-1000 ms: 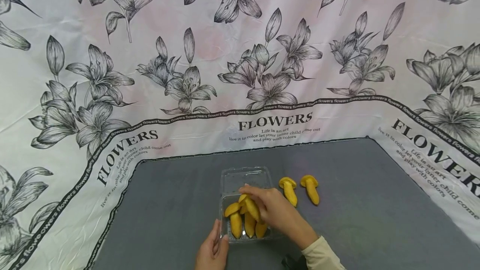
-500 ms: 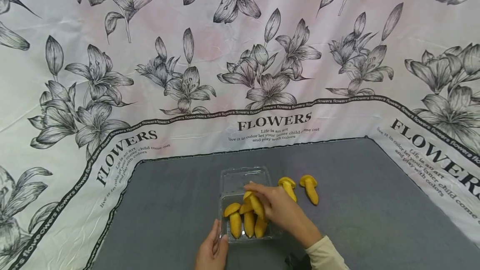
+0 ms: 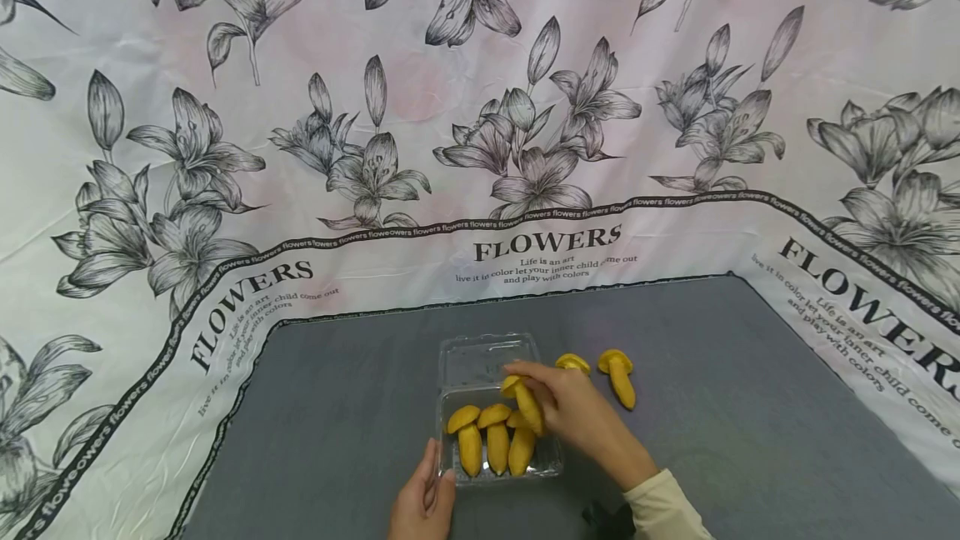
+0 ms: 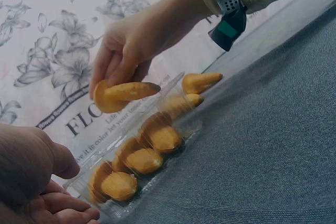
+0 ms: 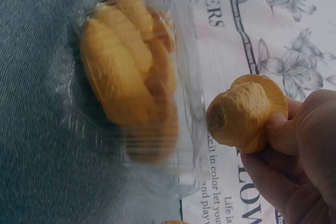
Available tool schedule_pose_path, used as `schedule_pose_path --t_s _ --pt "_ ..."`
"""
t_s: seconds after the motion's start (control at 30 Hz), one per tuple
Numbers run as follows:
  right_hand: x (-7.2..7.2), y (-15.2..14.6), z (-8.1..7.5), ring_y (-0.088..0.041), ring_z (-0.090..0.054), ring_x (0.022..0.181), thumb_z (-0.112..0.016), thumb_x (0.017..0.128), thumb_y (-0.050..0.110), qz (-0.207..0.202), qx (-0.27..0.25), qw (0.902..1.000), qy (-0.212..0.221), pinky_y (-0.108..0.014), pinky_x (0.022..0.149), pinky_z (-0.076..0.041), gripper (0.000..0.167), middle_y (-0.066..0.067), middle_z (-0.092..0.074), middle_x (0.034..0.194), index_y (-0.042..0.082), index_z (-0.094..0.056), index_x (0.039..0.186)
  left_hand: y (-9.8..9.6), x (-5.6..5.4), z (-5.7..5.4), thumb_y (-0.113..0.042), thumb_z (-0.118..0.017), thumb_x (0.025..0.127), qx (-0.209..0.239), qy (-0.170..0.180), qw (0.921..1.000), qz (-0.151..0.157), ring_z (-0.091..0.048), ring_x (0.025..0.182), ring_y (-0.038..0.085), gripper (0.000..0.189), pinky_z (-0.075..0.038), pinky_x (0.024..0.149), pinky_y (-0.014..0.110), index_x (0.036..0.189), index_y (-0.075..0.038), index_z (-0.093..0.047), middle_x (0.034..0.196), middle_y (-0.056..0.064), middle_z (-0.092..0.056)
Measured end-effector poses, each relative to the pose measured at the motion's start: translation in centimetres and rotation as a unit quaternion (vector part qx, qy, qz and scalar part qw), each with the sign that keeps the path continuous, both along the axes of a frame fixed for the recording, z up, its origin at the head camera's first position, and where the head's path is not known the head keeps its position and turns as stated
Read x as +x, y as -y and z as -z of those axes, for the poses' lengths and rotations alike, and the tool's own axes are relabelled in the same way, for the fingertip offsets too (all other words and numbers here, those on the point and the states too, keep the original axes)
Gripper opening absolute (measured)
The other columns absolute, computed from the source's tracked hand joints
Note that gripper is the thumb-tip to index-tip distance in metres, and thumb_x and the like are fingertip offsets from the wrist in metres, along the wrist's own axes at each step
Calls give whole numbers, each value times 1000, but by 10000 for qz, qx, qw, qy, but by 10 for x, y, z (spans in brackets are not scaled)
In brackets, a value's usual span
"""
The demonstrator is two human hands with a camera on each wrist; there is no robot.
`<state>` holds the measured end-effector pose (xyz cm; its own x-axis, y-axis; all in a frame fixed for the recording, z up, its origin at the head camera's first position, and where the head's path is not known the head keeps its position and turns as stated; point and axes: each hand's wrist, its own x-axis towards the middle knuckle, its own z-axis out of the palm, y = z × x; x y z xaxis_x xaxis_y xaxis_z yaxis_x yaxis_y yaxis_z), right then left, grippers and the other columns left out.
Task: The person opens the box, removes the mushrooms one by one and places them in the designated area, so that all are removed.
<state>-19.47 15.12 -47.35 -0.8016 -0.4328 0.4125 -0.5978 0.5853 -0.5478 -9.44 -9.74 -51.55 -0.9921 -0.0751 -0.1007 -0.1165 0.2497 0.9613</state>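
Observation:
A clear plastic clamshell box (image 3: 551,463) lies with its lid (image 3: 480,363) folded back. Three yellow mushrooms (image 3: 497,450) stand side by side in it, caps toward the lid. Over the box's right part, my right hand (image 3: 596,419) pinches another yellow mushroom (image 5: 244,111) between thumb and fingers; in the left wrist view this mushroom (image 4: 131,92) is above the box rim. At the box's left side, my left hand (image 3: 423,494) grips the edge, thumb and fingers (image 4: 60,203) either side of the wall.
Two more yellow mushrooms lie on the grey tabletop (image 3: 345,407) right of the box: one mushroom (image 3: 618,377) in full view, the other mushroom (image 3: 573,362) partly behind my right hand. A flower-printed cloth (image 3: 390,273) hangs along the table's back and sides.
My right hand has shifted right over the box with the pinched mushroom, uncovering the middle mushroom and covering more of one on the table. My left hand has stayed at the box edge.

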Motion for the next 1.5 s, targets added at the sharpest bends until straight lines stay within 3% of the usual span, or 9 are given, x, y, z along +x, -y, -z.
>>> schedule_pose_path --t_s 0.07,0.2,0.43,0.63,0.93,1.13,1.23,1.33,1.5 --pt "0 -3 0 4 -30 45 -61 107 1 42 33 9999 -143 -18 43 -40 38 11 -59 70 18 -70 139 0 0 -1 -19 -63 108 10 2 10000 14 -45 142 52 67 -55 105 49 155 18 -35 155 38 -42" --pt "-1 -10 -1 5 -29 46 -62 105 -1 155 39 9995 -270 -18 44 -39 37 12 -53 66 16 -71 137 0 -1 -2 -18 -63 108 16 24 10000 90 -44 143 52 67 -55 105 47 155 19 -33 156 38 -41" --pt "-4 -21 -1 6 -27 47 -64 103 -4 327 -75 9992 -229 -18 43 -37 38 4 -72 88 15 -73 135 0 -3 -1 -18 -63 108 45 49 10000 11 -43 143 51 66 -55 106 47 155 18 -34 156 37 -40" --pt "-5 -31 4 6 -37 51 -66 101 -5 505 -103 9973 -526 -18 45 -40 36 -1 -78 101 13 -74 131 0 -2 -1 -19 -62 108 -6 60 10000 45 -46 142 52 67 -56 104 46 155 18 -34 155 38 -42" --pt "-6 -44 5 5 -39 53 -66 100 -8 730 -229 9959 -476 -18 45 -42 37 -2 -79 98 14 -75 129 -3 -2 -1 -17 -63 107 -5 30 10000 -42 -46 142 51 65 -55 105 47 155 18 -35 155 37 -43" --pt "-7 -53 5 2 -43 56 -69 99 -6 1023 -139 9922 -700 -21 53 -47 37 2 -77 90 18 -76 127 -2 -2 -1 -19 -63 108 -31 67 10000 -28 -45 142 52 66 -55 105 47 155 17 -35 155 37 -42" --pt "-8 -58 5 -4 -49 60 -70 98 -6 1207 -68 9888 -871 -24 57 -50 37 1 -75 87 19 -78 125 -2 -2 -1 -20 -63 108 -77 63 9999 -59 -46 142 52 66 -56 105 47 155 17 -36 155 37 -43" --pt "-8 -64 5 -8 -59 68 -71 98 -7 1321 -55 9867 -944 -28 60 -55 37 -5 -78 94 17 -78 124 -3 -2 -1 -20 -63 108 -100 69 9999 -80 -47 141 52 66 -56 104 48 155 17 -36 154 37 -43" --pt "-8 -73 4 -5 -50 55 -68 99 -8 1450 -194 9869 -685 -24 48 -48 35 -13 -80 101 14 -78 125 -3 -1 -2 -18 -63 108 -132 85 9998 -85 -47 141 51 64 -55 105 48 155 17 -37 154 37 -44"
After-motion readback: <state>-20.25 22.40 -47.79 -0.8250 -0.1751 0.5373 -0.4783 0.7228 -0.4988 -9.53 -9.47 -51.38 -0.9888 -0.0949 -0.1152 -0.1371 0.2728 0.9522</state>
